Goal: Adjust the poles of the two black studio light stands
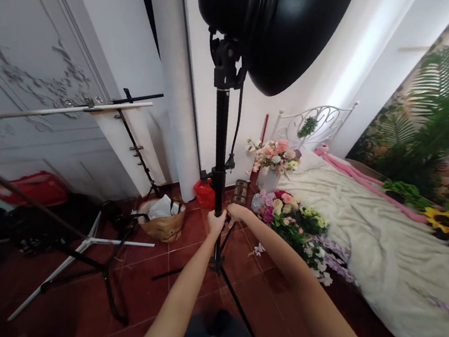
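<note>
You have the black light stand [221, 130] right in front of you, standing up on the red tile floor [143, 273]. Its pole is thin, straight and a bit shiny. On top sits a big, round, black lamp [296, 36], cut off by the top of the view. A black cord [239, 116] hangs down beside the pole with a plug [230, 162] at its end.

Your left hand [216, 223] is wrapped around the pole, low down, with the fingers closed. Your right hand [239, 213] is just beside it, touching the right side of the stand. Its fingers are bent in, but the tips are hidden, so I can't tell how tight they are or what they pinch.

Bare tiles show on both sides of the stand. On your left, the floor is open up to a woven basket [163, 229] and the white leg [119, 242] of another stand. On your right, the open strip is small, and it ends at the flowers and the bed [368, 223]. A red bag [205, 194] sits near the wall, past the pole.

Count them: one lamp, one plug, one basket, one bed. There are two big bunches of flowers, one in a white vase [270, 180] and one low bunch [284, 210] beside the bed. One yellow sunflower [447, 222] lies on the bed. Two legs of your stand show clearly, spread on the tiles.
</note>
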The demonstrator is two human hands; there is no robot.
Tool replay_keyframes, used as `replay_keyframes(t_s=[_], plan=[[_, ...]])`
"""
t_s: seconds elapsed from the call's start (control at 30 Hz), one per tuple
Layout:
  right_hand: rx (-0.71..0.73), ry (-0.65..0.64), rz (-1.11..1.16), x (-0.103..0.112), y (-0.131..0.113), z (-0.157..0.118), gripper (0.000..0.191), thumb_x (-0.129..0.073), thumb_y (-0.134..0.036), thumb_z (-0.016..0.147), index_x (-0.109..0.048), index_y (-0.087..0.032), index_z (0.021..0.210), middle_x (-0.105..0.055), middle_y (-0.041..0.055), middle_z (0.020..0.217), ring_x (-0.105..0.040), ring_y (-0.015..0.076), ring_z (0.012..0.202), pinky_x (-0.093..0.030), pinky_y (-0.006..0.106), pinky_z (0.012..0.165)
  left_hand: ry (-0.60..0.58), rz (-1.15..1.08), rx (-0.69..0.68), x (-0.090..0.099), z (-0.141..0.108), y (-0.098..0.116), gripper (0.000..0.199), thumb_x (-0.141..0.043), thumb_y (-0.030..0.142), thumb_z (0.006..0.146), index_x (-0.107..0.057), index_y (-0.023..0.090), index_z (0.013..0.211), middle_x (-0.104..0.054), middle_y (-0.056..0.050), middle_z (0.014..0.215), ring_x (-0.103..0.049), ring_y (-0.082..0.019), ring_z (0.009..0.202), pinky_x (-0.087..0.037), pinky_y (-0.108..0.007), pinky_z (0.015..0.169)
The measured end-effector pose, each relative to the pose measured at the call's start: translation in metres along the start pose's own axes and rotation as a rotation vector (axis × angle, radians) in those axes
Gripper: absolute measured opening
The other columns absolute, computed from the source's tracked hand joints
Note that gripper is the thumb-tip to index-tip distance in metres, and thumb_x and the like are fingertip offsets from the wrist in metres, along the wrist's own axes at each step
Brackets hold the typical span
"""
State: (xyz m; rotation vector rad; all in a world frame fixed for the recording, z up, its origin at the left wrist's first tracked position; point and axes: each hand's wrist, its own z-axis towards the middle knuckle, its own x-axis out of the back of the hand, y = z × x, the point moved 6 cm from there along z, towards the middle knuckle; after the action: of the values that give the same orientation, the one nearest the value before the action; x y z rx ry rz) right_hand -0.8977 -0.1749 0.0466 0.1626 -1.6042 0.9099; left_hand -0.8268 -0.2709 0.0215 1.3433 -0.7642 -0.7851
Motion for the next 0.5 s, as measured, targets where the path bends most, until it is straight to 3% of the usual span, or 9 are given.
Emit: replay_keyframes(t_s=[0.1, 0.2, 0.3, 0.5], plan=[[0.107, -0.142, -0.219, -0.01, -0.01, -0.013, 0.028, -0.079, -0.022, 0.055, -0.065, -0.015, 0.078, -0.067, 0.0057, 0.083, -0.062, 0.0195, 0.078, -0.044, 0.023, 0.07, 0.037, 0.013, -0.021, -0.001, 0.0, -0.002, 0.022, -0.064, 0.031, 0.061, -0.053, 0.015, 0.05, -0.056, -0.002, 0.051, -0.052, -0.013, 0.047, -0.038, -0.022, 0.045], [0.119, -0.023, -0.31, -0.017, -0.016, -0.035, 0.023, -0.063, -0.018, 0.074, -0.061, -0.013, 0.097, -0.065, 0.0114, 0.099, -0.058, 0.0227, 0.094, -0.042, 0.028, 0.08, 0.051, 0.055, -0.046, -0.001, 0.002, -0.007, 0.025, -0.062, 0.033, 0.062, -0.051, 0.015, 0.048, -0.054, -0.002, 0.049, -0.05, -0.012, 0.045, -0.036, -0.021, 0.043], [0.038, 0.093, -0.337, -0.026, -0.016, -0.054, 0.021, -0.044, -0.016, 0.087, -0.059, -0.013, 0.102, -0.064, 0.0129, 0.099, -0.054, 0.0224, 0.098, -0.041, 0.029, 0.081, 0.041, 0.086, -0.029, -0.003, 0.004, -0.014, 0.028, -0.061, 0.035, 0.065, -0.052, 0.015, 0.048, -0.053, -0.002, 0.048, -0.05, -0.012, 0.045, -0.035, -0.021, 0.042], [0.054, 0.095, -0.386, -0.031, -0.017, -0.045, 0.026, -0.047, -0.015, 0.084, -0.057, -0.013, 0.108, -0.062, 0.0127, 0.106, -0.051, 0.0228, 0.104, -0.043, 0.028, 0.082, 0.035, 0.114, -0.022, -0.005, 0.006, -0.018, 0.029, -0.06, 0.038, 0.065, -0.056, 0.013, 0.05, -0.052, -0.002, 0.047, -0.05, -0.012, 0.046, -0.035, -0.02, 0.042]])
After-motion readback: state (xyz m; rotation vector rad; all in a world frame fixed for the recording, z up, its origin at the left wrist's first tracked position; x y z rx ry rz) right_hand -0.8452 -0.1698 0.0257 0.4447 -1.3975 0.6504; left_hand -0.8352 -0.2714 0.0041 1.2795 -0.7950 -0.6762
